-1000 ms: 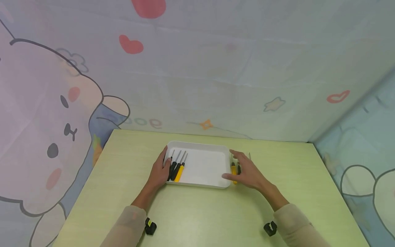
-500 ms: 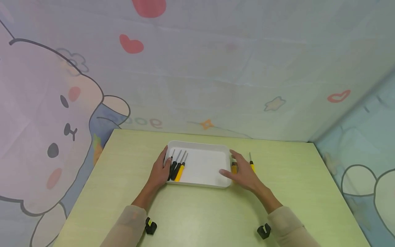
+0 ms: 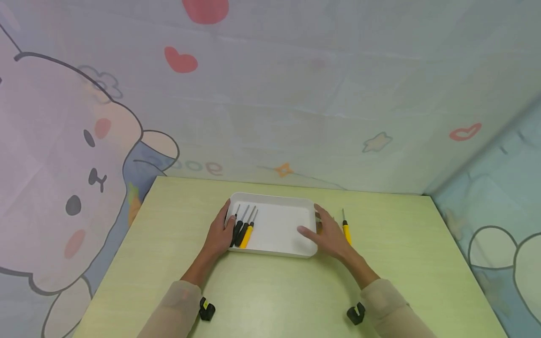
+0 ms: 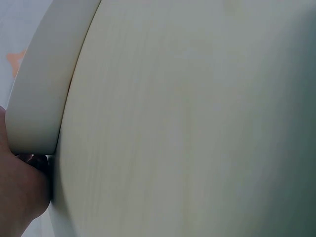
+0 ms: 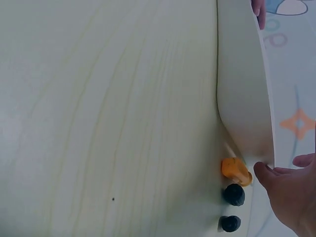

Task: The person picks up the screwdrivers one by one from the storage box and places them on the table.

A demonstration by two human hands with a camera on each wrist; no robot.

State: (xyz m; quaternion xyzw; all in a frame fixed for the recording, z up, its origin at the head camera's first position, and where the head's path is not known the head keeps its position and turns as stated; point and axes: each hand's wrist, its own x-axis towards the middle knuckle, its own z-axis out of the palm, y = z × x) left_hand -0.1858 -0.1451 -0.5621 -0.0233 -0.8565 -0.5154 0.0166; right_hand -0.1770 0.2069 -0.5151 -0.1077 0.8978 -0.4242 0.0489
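Observation:
A white tray [image 3: 281, 227] lies on the table, with several thin-shafted screwdrivers, black-handled and one yellow-handled [image 3: 247, 237], at its left end. My left hand [image 3: 218, 237] grips that end, thumb over the rim and fingers along the outside; it shows at the edge of the left wrist view, against the tray wall [image 4: 42, 89]. Around the right end is my right hand [image 3: 331, 237], its thumb reaching over the rim and its fingers at the outer side. The right wrist view shows this hand [image 5: 291, 192] at the tray's end [image 5: 244, 98].
Just right of the tray, handle ends stand out in the right wrist view: one orange-yellow [image 5: 236, 171] and two black [image 5: 233, 194]. A yellow-handled screwdriver [image 3: 346, 231] lies right of my right hand. A printed cloth [image 3: 296, 117] hangs behind the table [image 3: 270, 291].
My right hand has moved left and slightly away from me, its thumb farther over the tray, uncovering the yellow-handled screwdriver on the right. My left hand and the tray have barely moved.

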